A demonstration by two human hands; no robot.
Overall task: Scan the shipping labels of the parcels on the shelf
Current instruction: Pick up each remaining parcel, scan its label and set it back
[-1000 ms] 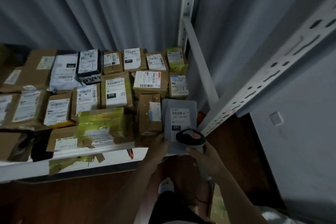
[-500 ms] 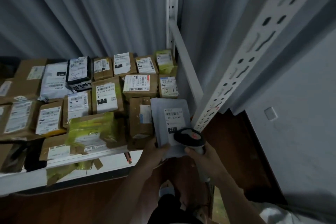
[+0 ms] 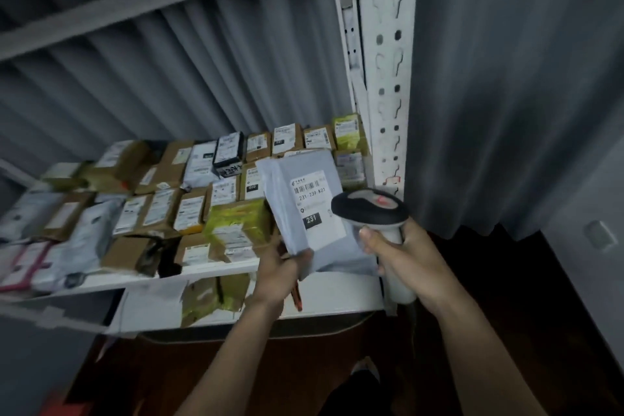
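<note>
The grey poly mailer is being held up off the shelf, tilted so that its white shipping label is facing the person — the barcode and the line "231 239 K01" are reading clearly, with a black "231" tag below. The left hand is gripping the mailer's lower edge, thumb on the front and fingers curled behind, presumably so that nothing is covering the label. The right hand is closed around the white handle of a barcode scanner, whose dark head is sitting just beside the label's right edge and overlapping the mailer's corner. The forefinger seems to be lying on the front of the handle, but whether it is pressing a trigger cannot be told.

Lifting this one clear is probably making the scan easier: a soft bag is sagging where it lies, and angling it is flattening the label toward the scanner. The head looks very close and off to one side, so a slight pull back or turn toward the barcode may be needed.

The other parcels — brown cartons, yellow-taped boxes, pale bags — are lying flat on the shelf in tight rows, touching, most labels facing up, likely so each can be read in place. The slotted white upright is standing just behind the scanner, and a grey curtain is hanging beyond it.
</note>
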